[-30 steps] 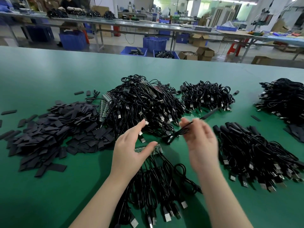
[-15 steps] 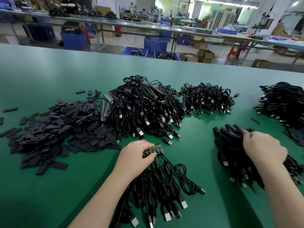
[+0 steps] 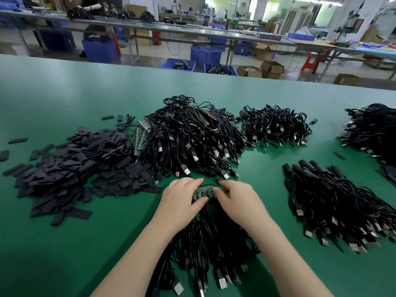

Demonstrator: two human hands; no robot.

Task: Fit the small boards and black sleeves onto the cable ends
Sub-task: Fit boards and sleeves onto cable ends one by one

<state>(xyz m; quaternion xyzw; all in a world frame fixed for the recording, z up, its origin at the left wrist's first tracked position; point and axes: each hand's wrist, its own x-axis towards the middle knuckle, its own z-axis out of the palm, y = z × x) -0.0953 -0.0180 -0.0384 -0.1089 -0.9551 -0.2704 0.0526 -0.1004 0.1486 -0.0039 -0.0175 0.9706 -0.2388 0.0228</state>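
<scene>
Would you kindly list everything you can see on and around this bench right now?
table: one, green, fills the foreground
sleeve pile: one heap, black, left
big cable pile: one, black, centre
small cable pile: one, black, behind centre-right
sleeved cable pile: one, black, right
far-right cable pile: one, black, right edge
cable bundle: one, black, under the hands
small boards: a green row, between the hands
crates: several, blue, floor behind
left hand: holds the boards
right hand: touches the boards
</scene>
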